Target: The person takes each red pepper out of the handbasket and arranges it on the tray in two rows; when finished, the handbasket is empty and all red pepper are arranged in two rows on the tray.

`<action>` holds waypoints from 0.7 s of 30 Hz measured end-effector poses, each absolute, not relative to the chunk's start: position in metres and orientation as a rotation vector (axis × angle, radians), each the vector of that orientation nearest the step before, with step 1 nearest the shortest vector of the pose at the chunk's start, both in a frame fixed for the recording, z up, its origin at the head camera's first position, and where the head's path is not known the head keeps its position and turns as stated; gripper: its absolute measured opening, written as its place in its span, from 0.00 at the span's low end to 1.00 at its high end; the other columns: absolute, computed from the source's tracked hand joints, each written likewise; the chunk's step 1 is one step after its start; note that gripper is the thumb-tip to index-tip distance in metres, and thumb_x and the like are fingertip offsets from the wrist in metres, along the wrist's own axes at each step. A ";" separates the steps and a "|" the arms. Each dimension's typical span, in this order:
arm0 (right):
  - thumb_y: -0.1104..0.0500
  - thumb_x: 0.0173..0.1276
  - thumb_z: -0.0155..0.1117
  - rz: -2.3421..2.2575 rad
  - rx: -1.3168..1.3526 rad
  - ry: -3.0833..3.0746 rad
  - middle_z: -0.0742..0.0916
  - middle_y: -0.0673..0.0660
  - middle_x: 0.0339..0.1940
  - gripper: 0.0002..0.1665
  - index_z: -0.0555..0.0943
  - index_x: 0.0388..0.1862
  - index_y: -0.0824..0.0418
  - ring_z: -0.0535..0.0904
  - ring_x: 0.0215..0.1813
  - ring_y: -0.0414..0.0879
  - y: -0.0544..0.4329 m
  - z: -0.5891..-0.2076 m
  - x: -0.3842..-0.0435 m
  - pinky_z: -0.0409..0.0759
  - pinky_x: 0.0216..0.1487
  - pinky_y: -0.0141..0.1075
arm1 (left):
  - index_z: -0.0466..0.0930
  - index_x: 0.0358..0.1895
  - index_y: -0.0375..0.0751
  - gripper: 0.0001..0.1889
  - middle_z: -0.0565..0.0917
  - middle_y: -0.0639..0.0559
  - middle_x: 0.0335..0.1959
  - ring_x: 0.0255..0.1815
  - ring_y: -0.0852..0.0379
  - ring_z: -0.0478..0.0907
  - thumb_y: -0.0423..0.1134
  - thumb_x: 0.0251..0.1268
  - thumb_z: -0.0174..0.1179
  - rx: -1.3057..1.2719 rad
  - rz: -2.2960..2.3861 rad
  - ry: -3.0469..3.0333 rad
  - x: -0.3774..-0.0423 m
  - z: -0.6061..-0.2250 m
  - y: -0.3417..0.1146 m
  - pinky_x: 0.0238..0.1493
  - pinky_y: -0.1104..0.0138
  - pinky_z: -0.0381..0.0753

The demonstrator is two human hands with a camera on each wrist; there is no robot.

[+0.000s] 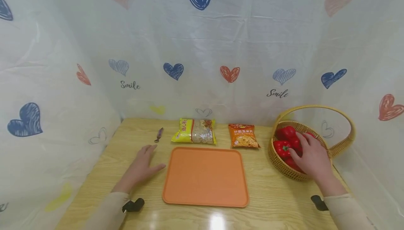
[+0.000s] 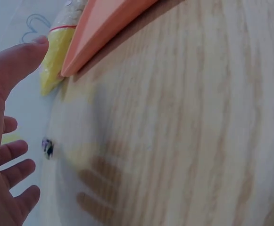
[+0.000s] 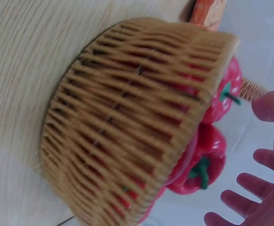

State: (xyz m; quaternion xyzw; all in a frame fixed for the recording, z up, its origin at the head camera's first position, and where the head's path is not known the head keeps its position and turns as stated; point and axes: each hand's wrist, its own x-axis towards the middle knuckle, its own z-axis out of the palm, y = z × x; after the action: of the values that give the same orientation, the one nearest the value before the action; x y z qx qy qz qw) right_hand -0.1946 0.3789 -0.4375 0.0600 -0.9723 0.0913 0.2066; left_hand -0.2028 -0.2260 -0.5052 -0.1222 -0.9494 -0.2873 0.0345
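Several red bell peppers (image 1: 282,148) with green stems fill a wicker basket (image 1: 285,171) at the table's right. Over the basket is my right hand (image 1: 310,156), fingers spread and relaxed; the right wrist view shows a gap between its fingers and the nearest peppers (image 3: 206,162). My left hand (image 1: 142,165) hovers above the table left of an orange tray (image 1: 205,177), its fingers apart and holding nothing. Beyond its fingertips lies a small wrapped candy (image 1: 159,134). In the left wrist view, the tray (image 2: 103,28) is past the thumb.
Behind the tray lie a yellow bag with a clear window (image 1: 195,131) and an orange snack packet (image 1: 243,135). The basket's tall handle (image 1: 344,142) arches up on the right. A white curtain (image 1: 202,40) printed with hearts surrounds the wooden table (image 1: 151,195).
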 end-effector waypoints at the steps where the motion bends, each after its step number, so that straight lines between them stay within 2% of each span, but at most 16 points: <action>1: 0.53 0.63 0.70 0.264 0.157 -2.711 0.71 0.77 0.64 0.41 0.68 0.70 0.70 0.67 0.62 0.76 0.380 -0.438 -0.195 0.68 0.59 0.74 | 0.60 0.76 0.31 0.48 0.62 0.28 0.73 0.73 0.28 0.60 0.61 0.64 0.67 -0.380 -0.903 -2.922 -0.202 -0.507 -0.225 0.70 0.35 0.63; 7: 0.58 0.63 0.70 0.344 0.084 -2.758 0.68 0.78 0.65 0.39 0.68 0.69 0.70 0.64 0.64 0.76 0.389 -0.440 -0.199 0.67 0.59 0.75 | 0.61 0.77 0.36 0.47 0.62 0.32 0.75 0.75 0.31 0.59 0.62 0.64 0.66 -0.400 -0.990 -2.936 -0.198 -0.516 -0.223 0.72 0.37 0.60; 13: 0.62 0.61 0.73 0.442 0.049 -2.761 0.68 0.78 0.64 0.39 0.69 0.69 0.71 0.64 0.63 0.77 0.394 -0.441 -0.203 0.67 0.59 0.75 | 0.63 0.75 0.35 0.46 0.65 0.34 0.73 0.75 0.34 0.60 0.61 0.63 0.68 -0.425 -1.058 -2.913 -0.195 -0.522 -0.219 0.74 0.39 0.60; 21: 0.63 0.61 0.73 0.520 0.022 -2.779 0.67 0.79 0.65 0.40 0.68 0.69 0.71 0.62 0.63 0.78 0.403 -0.444 -0.212 0.66 0.59 0.75 | 0.63 0.76 0.36 0.46 0.64 0.34 0.74 0.75 0.34 0.60 0.62 0.63 0.67 -0.503 -1.100 -2.894 -0.193 -0.530 -0.216 0.73 0.39 0.62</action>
State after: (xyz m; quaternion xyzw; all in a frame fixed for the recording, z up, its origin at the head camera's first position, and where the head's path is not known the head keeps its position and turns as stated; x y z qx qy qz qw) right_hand -0.2116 0.4032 -0.4444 0.0076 -0.9708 0.1818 0.1563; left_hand -0.1935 -0.2156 -0.5302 -0.1603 -0.9226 -0.3508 0.0027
